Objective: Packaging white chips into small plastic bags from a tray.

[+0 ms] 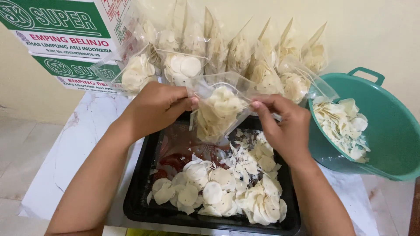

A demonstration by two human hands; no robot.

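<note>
A clear plastic bag (218,111) filled with pale round crackers hangs over a black tray. My left hand (153,109) pinches its top left corner. My right hand (284,124) pinches the top right edge. The two hands hold the bag's mouth between them, just above the tray (140,205). In that tray lies a loose heap of the same white crackers (223,188), mostly at its near and right side.
A green plastic basin (389,126) with more crackers stands at the right. Several filled clear bags (245,57) lean against the wall behind. Stacked green and white cardboard boxes (65,39) sit at the back left. Everything rests on a white marble surface (74,148).
</note>
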